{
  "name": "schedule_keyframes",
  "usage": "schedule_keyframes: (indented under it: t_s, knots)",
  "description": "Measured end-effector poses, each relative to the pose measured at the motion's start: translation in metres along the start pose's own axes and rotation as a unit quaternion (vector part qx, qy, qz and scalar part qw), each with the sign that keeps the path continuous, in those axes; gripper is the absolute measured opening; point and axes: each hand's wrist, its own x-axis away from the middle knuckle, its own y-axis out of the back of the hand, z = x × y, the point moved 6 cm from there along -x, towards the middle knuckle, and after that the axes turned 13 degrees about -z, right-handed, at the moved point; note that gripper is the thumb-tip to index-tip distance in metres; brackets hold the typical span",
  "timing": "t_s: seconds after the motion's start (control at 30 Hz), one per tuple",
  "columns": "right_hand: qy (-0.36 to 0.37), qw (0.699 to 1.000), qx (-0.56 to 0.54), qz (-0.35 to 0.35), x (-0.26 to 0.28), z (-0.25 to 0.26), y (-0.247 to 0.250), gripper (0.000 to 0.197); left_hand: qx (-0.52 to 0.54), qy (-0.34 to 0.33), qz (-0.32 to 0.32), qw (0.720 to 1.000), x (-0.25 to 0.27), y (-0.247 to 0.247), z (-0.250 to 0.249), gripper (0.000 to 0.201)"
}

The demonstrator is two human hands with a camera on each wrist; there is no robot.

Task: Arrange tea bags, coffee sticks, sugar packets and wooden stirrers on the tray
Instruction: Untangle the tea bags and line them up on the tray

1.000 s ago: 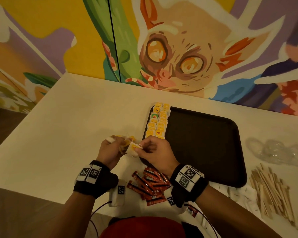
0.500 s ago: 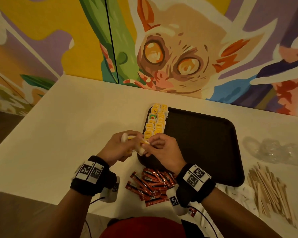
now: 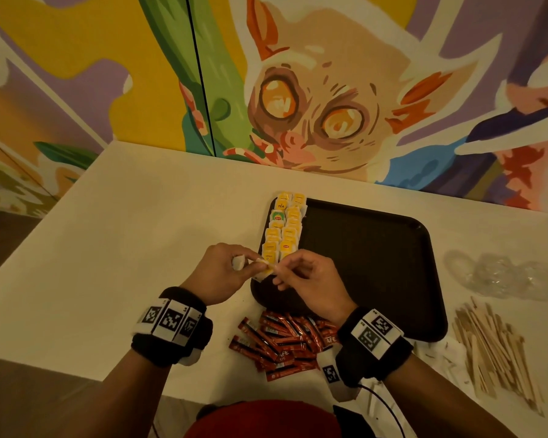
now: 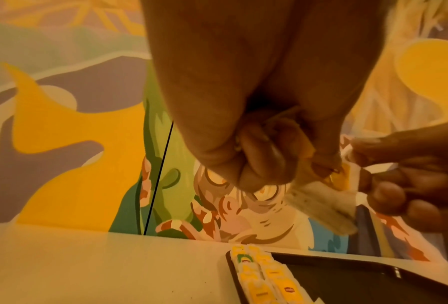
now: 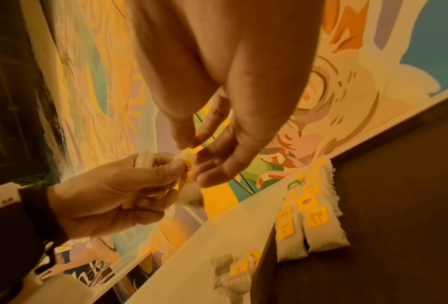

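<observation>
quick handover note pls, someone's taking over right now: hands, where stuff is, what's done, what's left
Left hand: grips a small bunch of tea bags.
Right hand: pinches one tea bag's tag out of that bunch.
Tray: two rows of tea bags along its left edge, the rest bare.
Coffee sticks: heaped on the table in front of the tray.
Stirrers: piled on the table right of the tray.
Done: most tea bags laid.
Left: held tea bags, a few loose by the tray, coffee sticks, stirrers, sugar packets (none clearly seen).
</observation>
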Motion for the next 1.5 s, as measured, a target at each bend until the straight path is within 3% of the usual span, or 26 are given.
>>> schedule_keyframes:
  t_s: [0.2,0.4,0.6,0.73,0.87,1.07,1.23,1.5]
  knots:
    - [0.023,0.999,0.049,-0.005,-0.002,0.014,0.008,0.012,-0.09,-0.073,-0.016,0.993,-0.002,0.0,-0.01,0.018]
    - [0.065,0.992,0.11,-0.017,0.001,0.03,0.014,0.01,-0.078,-0.105,-0.055,0.99,-0.003,0.003,-0.018,0.013]
    - [0.19,0.958,0.211,-0.025,0.002,0.046,0.016,0.014,-0.087,-0.129,-0.053,0.986,0.0,-0.002,-0.023,0.012]
    - [0.234,0.945,0.23,-0.009,0.002,0.058,0.013,0.013,-0.064,-0.157,-0.032,0.985,0.004,-0.005,-0.031,0.014]
    - [0.179,0.971,0.156,-0.026,-0.005,0.06,0.017,0.013,0.022,-0.174,-0.022,0.984,0.006,-0.001,-0.045,0.014]
    - [0.117,0.992,0.034,-0.02,-0.012,0.056,0.018,0.018,0.109,-0.144,-0.074,0.981,0.003,0.011,-0.055,0.018]
    - [0.091,0.996,0.004,-0.008,-0.014,0.047,0.016,0.025,0.119,-0.124,-0.136,0.976,0.003,0.015,-0.056,0.017]
    - [0.034,0.999,-0.011,0.001,-0.01,0.032,0.009,0.017,0.096,-0.092,-0.191,0.972,0.002,0.015,-0.047,0.01]
